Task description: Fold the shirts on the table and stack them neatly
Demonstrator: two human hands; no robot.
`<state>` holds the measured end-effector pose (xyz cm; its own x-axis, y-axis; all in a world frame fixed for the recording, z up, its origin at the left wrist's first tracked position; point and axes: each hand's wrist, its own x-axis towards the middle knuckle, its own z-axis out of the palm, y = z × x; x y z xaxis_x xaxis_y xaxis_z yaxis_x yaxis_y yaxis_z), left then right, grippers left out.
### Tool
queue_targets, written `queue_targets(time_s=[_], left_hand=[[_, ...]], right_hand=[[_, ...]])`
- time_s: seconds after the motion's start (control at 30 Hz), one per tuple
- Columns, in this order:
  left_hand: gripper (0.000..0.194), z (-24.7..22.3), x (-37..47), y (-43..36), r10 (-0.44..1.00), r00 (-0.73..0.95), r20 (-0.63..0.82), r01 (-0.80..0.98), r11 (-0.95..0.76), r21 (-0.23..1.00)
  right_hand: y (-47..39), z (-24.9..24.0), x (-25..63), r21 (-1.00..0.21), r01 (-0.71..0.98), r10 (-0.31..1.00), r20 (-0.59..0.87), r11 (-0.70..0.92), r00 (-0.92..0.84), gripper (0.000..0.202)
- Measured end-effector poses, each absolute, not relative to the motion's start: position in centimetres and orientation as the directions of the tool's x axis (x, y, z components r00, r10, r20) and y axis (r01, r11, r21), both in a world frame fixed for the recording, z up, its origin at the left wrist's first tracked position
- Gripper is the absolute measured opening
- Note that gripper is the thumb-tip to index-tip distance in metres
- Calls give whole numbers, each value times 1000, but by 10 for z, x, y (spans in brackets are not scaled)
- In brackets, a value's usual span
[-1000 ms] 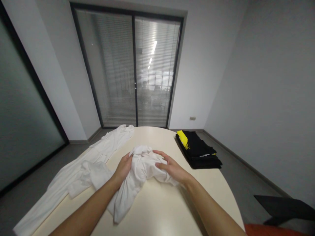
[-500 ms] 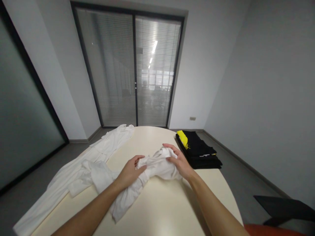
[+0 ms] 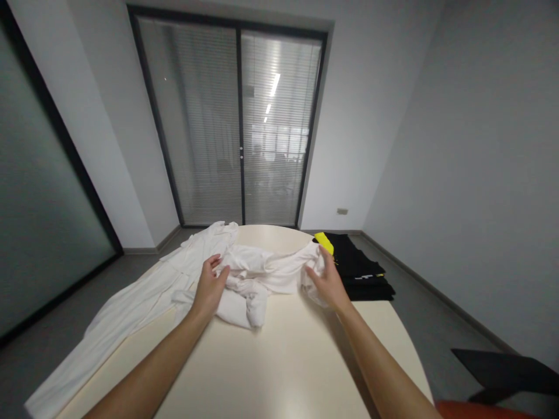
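Note:
A crumpled white garment (image 3: 279, 270) stretches between my two hands above the middle of the table; its exact kind is hard to tell. My left hand (image 3: 211, 286) pinches its left end between thumb and fingers. At the other end, my right hand (image 3: 327, 282) is closed on a bunched part, near the black pile. A loose fold of the cloth hangs down beside my left hand, touching or close to the tabletop. More white clothing (image 3: 144, 297) lies spread along the table's left side, long and wrinkled.
A stack of folded black clothes (image 3: 360, 262) with a yellow piece (image 3: 324, 241) on it sits on the right of the round cream table (image 3: 288, 361). A black and red chair (image 3: 506, 372) stands at the lower right. Glass doors with blinds (image 3: 196, 128) are behind.
Both hands have moved apart, the left one leftward and up, and the white garment between them is drawn out wider. Its hanging lower part has shifted away from me.

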<state>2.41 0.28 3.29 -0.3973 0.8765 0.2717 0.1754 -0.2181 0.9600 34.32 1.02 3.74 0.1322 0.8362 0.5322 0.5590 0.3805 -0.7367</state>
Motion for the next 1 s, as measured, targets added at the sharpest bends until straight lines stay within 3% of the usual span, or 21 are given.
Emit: queue_targets(time_s=[0.07, 0.13, 0.2, 0.3, 0.4, 0.5, 0.63, 0.73, 0.83, 0.93, 1.0], left_hand=[[65, 33, 30, -5, 830, -349, 435, 461, -252, 851], [64, 37, 40, -20, 820, -162, 550, 683, -309, 662], [58, 41, 51, -36, 863, 93, 496, 786, -370, 496], [40, 41, 63, -52, 903, 304, 304, 833, -407, 374], [25, 41, 63, -53, 905, 338, 259, 780, -423, 460], [22, 49, 52, -44, 906, 315, 284, 572, -420, 704], [28, 59, 31, -23, 941, 112, 320, 276, -339, 900], [38, 51, 19, -7, 964, -98, 246, 269, -212, 939], [40, 37, 15, 2, 958, -190, 213, 310, -147, 939], [37, 35, 18, -4, 919, -228, 322, 381, -220, 898], [37, 40, 25, -15, 892, -156, 424, 493, -302, 816]], right_hand=[[5, 24, 334, -620, 735, 922, 385, 276, -21, 78], [-2, 16, 326, -489, 854, 971, 230, 179, -72, 85], [-8, 14, 321, -400, 905, 987, 128, 142, -98, 83], [-11, 20, 318, -338, 925, 983, 119, 175, -143, 50], [-9, 31, 321, -337, 920, 973, 177, 199, -145, 30], [-7, 44, 328, -457, 884, 977, 215, 98, 2, 28], [-6, 57, 337, -588, 805, 896, 394, 73, 207, 26], [-3, 54, 340, -564, 820, 867, 453, 98, 208, 28], [-1, 42, 342, -442, 891, 882, 455, 102, 125, 32], [-1, 34, 340, -314, 944, 877, 476, 101, 65, 44], [-4, 34, 335, -272, 958, 873, 484, 89, 57, 48]])
